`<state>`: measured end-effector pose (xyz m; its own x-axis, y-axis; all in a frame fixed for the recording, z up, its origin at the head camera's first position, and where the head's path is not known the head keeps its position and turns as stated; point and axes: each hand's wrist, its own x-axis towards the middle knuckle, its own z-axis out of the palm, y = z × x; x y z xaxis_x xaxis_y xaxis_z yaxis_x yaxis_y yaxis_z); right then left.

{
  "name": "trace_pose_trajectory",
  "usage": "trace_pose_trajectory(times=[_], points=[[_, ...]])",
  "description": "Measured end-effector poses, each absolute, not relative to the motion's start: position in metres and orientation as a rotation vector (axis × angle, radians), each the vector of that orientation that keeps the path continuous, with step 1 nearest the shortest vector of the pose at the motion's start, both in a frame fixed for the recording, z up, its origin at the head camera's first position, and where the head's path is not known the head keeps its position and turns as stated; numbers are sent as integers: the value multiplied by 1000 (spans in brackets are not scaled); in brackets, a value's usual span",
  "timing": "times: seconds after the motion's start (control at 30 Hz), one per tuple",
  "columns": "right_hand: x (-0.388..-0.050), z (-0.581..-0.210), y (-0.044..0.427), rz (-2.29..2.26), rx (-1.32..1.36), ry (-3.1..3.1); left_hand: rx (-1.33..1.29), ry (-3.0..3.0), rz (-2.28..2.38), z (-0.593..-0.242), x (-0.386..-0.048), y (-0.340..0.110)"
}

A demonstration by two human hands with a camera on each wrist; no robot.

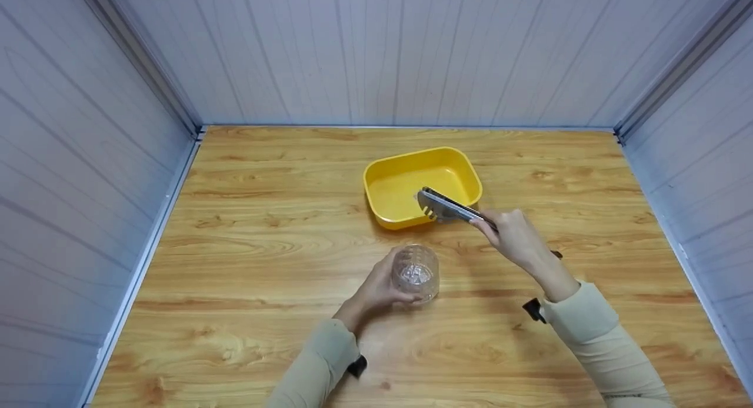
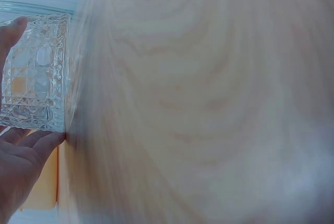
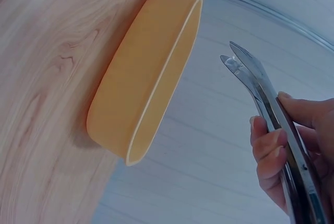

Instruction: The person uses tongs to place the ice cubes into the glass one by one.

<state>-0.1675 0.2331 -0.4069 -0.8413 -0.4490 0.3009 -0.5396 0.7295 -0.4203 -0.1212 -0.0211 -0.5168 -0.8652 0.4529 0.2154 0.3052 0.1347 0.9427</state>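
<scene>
My left hand (image 1: 376, 287) grips a clear patterned glass (image 1: 416, 274) that stands upright on the wooden table. In the left wrist view, the thumb and fingers lie on opposite sides of the glass (image 2: 34, 72). My right hand (image 1: 515, 237) holds metal tongs (image 1: 456, 208), their tips over the near right part of a yellow basin (image 1: 391, 199). In the right wrist view, the tong tips are close together with a small clear piece (image 3: 233, 64) between them; its kind is hard to tell. Those tips are above the basin's rim (image 3: 164, 72).
The wooden table (image 1: 265, 243) is enclosed by pale panels (image 1: 370, 55) at the back and both sides. The basin stands just beyond the glass, toward the back panel. Dark straps (image 1: 533, 310) show at both wrists.
</scene>
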Motion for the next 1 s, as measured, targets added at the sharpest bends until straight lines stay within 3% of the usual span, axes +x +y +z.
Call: trace_pose_trajectory(times=[0.33,0.63,0.83,1.0], points=[[-141,-406,241,706,822,-2739,757,2284,1840,-548,-132,-18],[-118,-409,245,689,877,-2693,749,2255,1857,-519,-122,-20],[-106,-411,247,674,913,-2693,730,2277,1834,-536,-127,-19],[-100,-411,248,650,947,-2723,702,2290,1798,-525,-124,-19]])
